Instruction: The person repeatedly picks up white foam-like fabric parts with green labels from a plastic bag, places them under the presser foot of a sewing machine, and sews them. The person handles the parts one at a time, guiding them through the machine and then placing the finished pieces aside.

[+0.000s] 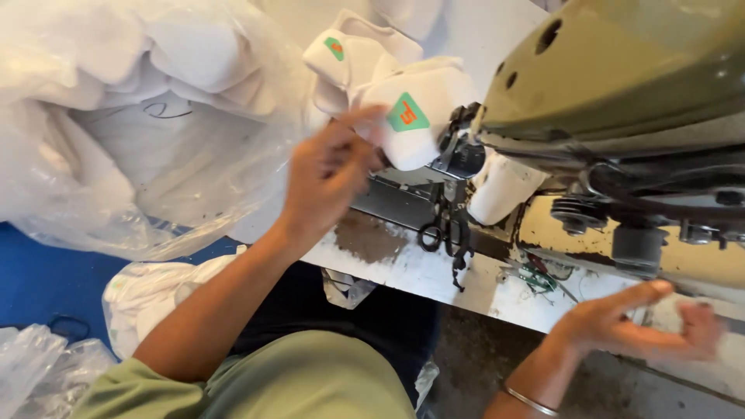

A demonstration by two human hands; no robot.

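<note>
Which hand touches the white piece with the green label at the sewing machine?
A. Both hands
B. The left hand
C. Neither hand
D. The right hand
B: the left hand has its fingers on the white piece, while the right hand is apart, lower down by the table edge.

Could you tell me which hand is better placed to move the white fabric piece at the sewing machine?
Probably the left hand: its fingers touch the white fabric piece. The right hand is farther away.

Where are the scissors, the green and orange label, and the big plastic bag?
scissors (444,229): head view, on the dark handles hanging by the machine.
green and orange label (407,114): head view, middle of the patch on the white fabric piece.
plastic bag (116,225): head view, on its clear lower wall.
</note>
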